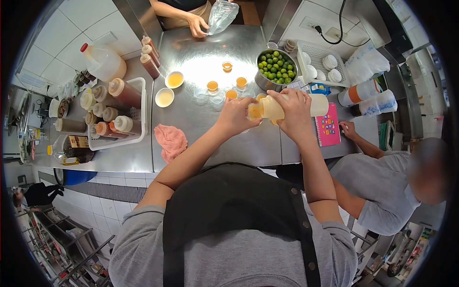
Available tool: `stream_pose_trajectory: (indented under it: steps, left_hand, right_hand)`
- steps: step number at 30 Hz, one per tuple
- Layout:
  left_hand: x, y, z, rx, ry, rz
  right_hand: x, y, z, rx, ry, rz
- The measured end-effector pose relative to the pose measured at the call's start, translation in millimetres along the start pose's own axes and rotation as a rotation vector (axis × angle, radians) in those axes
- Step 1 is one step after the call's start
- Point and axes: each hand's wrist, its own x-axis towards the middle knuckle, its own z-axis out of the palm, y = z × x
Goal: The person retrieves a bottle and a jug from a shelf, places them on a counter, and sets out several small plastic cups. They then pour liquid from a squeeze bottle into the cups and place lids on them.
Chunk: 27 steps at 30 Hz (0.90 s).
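Observation:
My right hand (293, 115) is wrapped around a pale squeeze bottle (319, 105), tipped on its side with its mouth to the left. In my left hand (234, 117) is a small clear sauce cup (255, 113) with orange sauce in it, held right up at the bottle's mouth. Whether the two touch is hard to make out. Beyond my hands, several small cups of orange sauce (212, 86) stand on the steel counter (191, 117). Two white bowls lie to the left, one with orange sauce (174, 80), the other with a paler liquid (164, 97).
A pot of limes (276, 67) stands at the back right, near a white basket (330, 53) of cups. Sauce bottles fill a white crate (142, 115) at left, beside a pink cloth (170, 142). One person handles a plastic bag (222, 16) opposite; another stands right, near a pink notebook (327, 125).

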Motion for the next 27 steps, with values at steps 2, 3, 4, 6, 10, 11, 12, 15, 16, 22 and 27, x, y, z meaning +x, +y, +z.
stream_pose_trajectory:
  steps: [2,3,4,6,10,11,12,15,16,22,27]
  left_hand:
    - [-0.1,1.1,-0.1,0.001,0.001,0.002]
    - [0.0,2.0,0.1,-0.021,-0.006,-0.011]
    - [0.5,2.4,-0.3,-0.040,-0.013,-0.021]
    - [-3.3,0.9,2.2,-0.038,-0.015,-0.017]
    - [-3.5,0.0,0.7,-0.022,-0.032,-0.043]
    - [-5.2,0.1,0.5,-0.024,-0.044,-0.053]
    - [-4.4,0.5,-0.8,-0.014,-0.027,-0.044]
    - [-4.8,1.1,-4.7,0.002,0.049,0.022]
    - [-5.8,2.1,-5.5,0.005,0.115,0.082]
    - [-12.1,-2.0,-12.0,0.016,0.082,0.032]
    - [-34.3,-25.9,-11.8,0.195,0.028,-0.027]
  right_hand:
    - [-0.7,0.0,-0.8,0.003,0.004,-0.002]
    - [-1.3,0.0,-0.8,0.006,0.009,-0.006]
    - [-2.8,0.3,0.2,0.006,0.013,-0.004]
    - [-2.5,2.3,2.4,0.008,0.020,-0.006]
    - [-6.2,0.7,6.1,0.036,-0.018,0.013]
    - [-4.8,1.2,7.1,0.054,0.000,0.004]
    - [-2.4,1.6,6.7,0.070,0.023,-0.007]
    - [-1.6,-0.1,0.4,0.197,-0.041,0.098]
    - [-2.2,2.1,-0.1,0.201,-0.044,0.102]
    - [-8.7,16.2,6.4,0.627,-0.031,0.165]
    - [-27.2,34.6,7.6,0.685,0.063,0.254]
